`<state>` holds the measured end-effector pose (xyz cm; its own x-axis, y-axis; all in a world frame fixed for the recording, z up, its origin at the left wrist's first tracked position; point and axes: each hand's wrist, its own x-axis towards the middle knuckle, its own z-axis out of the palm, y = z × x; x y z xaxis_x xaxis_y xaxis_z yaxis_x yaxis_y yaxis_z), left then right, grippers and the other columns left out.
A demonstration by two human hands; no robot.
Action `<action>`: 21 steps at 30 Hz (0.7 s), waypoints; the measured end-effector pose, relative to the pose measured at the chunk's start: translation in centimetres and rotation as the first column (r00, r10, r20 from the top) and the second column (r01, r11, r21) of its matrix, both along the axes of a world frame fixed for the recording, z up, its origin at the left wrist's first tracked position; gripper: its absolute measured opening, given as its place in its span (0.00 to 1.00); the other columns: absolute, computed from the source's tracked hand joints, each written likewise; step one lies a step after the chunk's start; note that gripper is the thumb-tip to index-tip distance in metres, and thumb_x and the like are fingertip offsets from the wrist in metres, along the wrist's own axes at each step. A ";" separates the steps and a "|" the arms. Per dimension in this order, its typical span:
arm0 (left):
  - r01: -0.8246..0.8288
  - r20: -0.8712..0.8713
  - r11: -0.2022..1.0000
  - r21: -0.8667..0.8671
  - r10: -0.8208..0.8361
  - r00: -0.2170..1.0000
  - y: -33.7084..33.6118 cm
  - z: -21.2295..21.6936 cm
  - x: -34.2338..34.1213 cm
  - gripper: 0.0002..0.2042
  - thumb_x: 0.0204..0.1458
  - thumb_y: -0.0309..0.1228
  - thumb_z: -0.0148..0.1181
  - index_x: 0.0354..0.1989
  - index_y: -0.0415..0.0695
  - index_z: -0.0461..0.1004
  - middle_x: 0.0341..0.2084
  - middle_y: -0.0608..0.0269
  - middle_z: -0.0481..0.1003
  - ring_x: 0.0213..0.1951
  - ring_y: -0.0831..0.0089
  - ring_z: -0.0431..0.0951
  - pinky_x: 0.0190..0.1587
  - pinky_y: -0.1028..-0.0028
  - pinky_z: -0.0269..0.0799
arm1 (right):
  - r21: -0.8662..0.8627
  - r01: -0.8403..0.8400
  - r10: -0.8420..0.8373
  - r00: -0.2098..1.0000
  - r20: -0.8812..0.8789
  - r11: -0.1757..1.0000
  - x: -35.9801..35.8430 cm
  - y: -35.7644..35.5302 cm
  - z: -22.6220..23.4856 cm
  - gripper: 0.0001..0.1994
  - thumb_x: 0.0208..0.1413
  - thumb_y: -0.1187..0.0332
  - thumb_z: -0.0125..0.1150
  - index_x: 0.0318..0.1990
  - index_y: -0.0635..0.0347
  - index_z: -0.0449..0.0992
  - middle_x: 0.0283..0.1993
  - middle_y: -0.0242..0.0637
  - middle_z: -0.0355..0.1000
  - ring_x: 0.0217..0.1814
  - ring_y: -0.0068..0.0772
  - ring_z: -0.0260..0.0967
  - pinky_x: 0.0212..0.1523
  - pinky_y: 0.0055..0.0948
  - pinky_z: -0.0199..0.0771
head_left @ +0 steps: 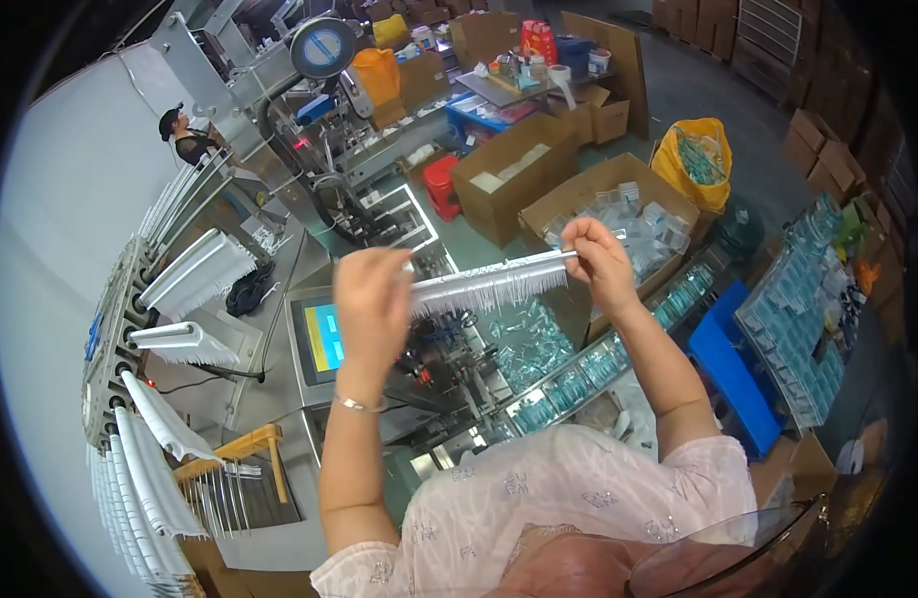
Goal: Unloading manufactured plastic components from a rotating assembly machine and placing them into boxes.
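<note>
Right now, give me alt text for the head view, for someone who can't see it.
A person's right hand grips one end of a fringed white strip, with the motion-blurred left hand at the other. Below are a lit screen and greenish clear pieces; more fringed strips line the left, with cardboard boxes behind.

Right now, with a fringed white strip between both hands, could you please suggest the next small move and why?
I'd probably steady the left hand: it looks blurred at one end of the fringed white strip, while the right hand pinches the other.
</note>
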<state>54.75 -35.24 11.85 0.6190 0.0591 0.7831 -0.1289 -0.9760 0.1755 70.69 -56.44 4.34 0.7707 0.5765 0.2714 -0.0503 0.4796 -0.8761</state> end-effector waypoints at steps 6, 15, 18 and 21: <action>0.224 -0.252 0.970 0.099 -0.193 0.948 -3.2 -0.4 4.2 0.09 0.35 0.31 0.61 0.27 0.45 0.74 0.27 0.65 0.71 0.37 0.66 0.67 0.42 0.67 0.58 | 0.061 -0.015 0.016 1.000 -0.024 0.998 -1.3 1.3 -0.1 0.06 0.52 0.72 0.40 0.34 0.60 0.65 0.23 0.26 0.60 0.20 0.11 0.53 0.18 0.10 0.49; 0.017 0.055 0.999 -0.030 -0.015 0.998 0.0 0.5 1.6 0.08 0.37 0.26 0.59 0.29 0.42 0.74 0.28 0.61 0.72 0.37 0.66 0.67 0.42 0.70 0.60 | 0.089 0.115 -0.107 0.990 -0.091 0.989 -1.0 0.5 0.4 0.06 0.51 0.73 0.41 0.34 0.60 0.65 0.24 0.26 0.60 0.20 0.11 0.52 0.19 0.11 0.49; -0.156 0.050 0.988 -0.016 0.156 0.986 3.8 -0.6 -0.4 0.08 0.43 0.23 0.53 0.33 0.39 0.73 0.30 0.59 0.71 0.35 0.66 0.68 0.40 0.73 0.62 | 0.093 0.103 -0.100 0.994 -0.042 0.990 -0.3 0.1 0.4 0.06 0.51 0.73 0.41 0.34 0.60 0.65 0.24 0.26 0.60 0.19 0.12 0.51 0.18 0.11 0.48; 0.022 -0.125 0.963 -0.269 -0.058 0.990 5.6 -2.1 -1.6 0.09 0.46 0.20 0.49 0.36 0.37 0.71 0.28 0.60 0.69 0.29 0.73 0.69 0.33 0.80 0.63 | 0.078 0.160 -0.153 0.985 -0.084 0.984 0.0 0.3 0.8 0.06 0.50 0.74 0.41 0.34 0.61 0.65 0.23 0.26 0.60 0.17 0.12 0.50 0.17 0.12 0.46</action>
<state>53.18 -29.60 9.77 0.7210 0.2276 0.6545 -0.1256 -0.8860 0.4464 70.65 -56.16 5.16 0.8701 0.4246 0.2502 -0.0346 0.5590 -0.8284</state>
